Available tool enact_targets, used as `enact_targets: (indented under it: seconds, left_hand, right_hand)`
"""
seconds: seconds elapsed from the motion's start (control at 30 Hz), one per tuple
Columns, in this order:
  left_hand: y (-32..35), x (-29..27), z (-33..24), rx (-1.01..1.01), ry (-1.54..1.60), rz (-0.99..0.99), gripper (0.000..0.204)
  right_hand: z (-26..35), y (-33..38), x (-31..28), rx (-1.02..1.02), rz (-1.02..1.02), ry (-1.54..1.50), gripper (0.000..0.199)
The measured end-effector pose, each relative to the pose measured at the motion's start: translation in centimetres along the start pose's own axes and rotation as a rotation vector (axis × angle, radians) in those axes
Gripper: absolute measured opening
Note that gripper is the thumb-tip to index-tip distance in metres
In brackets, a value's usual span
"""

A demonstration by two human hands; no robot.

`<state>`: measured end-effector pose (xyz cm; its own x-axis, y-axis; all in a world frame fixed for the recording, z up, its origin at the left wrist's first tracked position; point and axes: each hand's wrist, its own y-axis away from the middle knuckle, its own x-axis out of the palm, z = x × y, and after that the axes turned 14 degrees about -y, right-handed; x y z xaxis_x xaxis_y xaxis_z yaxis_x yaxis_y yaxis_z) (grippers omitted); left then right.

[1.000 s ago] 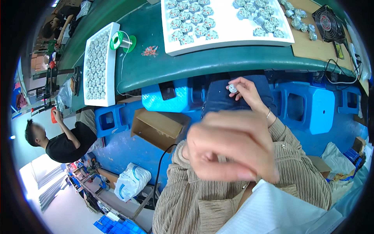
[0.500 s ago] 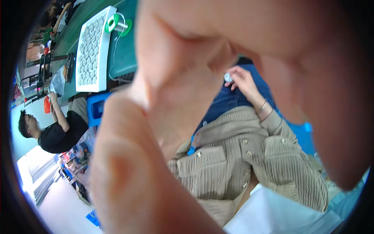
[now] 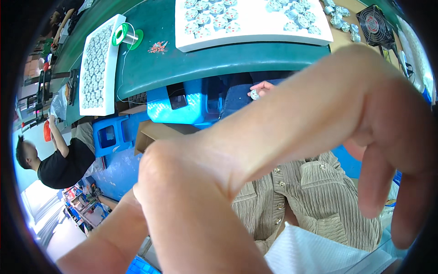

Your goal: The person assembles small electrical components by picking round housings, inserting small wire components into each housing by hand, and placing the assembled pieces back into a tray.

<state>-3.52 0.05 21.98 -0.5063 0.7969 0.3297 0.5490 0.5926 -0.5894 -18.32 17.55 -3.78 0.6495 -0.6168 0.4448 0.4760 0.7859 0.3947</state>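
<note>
My right hand (image 3: 263,86) is at my dark blue trousers, just beyond the table's near edge. Its fingertips pinch a small round silvery-white part (image 3: 254,94). The wrist behind it is hidden. Bare skin of an arm and hand (image 3: 273,123) fills much of the foreground, very close and crossing in front of my beige jacket. Its bent fingers hang at the right rim, with nothing visible in them. Another bare limb enters at lower left. Whose these are I cannot tell, so I cannot make out my left hand for certain.
On the green table (image 3: 219,64) lie a white foam tray (image 3: 205,45) of round parts, another tray (image 3: 96,111), a solder spool (image 3: 127,36), red scraps (image 3: 158,47), loose parts (image 3: 337,18) and a fan (image 3: 375,26). Below are a phone (image 3: 178,98) and a cardboard box (image 3: 155,132). A person (image 3: 64,160) works at left.
The large foreground hand has swung to the right and down, uncovering the table and middle tray. The view has shifted. My right hand keeps the round part, its bracelet now hidden.
</note>
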Motion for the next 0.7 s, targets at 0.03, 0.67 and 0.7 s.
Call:
enact_targets:
  seconds: [0.03,0.67,0.7]
  left_hand:
    - [-0.2,0.0,-0.3,0.002,-0.001,-0.004,0.015]
    - [-1.0,-1.2,-5.3,0.013,-0.017,-0.052,0.014]
    - [-0.9,-1.3,-5.6,0.008,-0.019,-0.052,0.015]
  right_hand:
    - [0.3,0.2,0.3,0.011,-0.020,0.004,0.020]
    - [-0.2,0.4,0.4,-0.022,0.010,0.014,0.019]
    - [-0.2,0.4,0.3,-0.021,0.007,0.012,0.019]
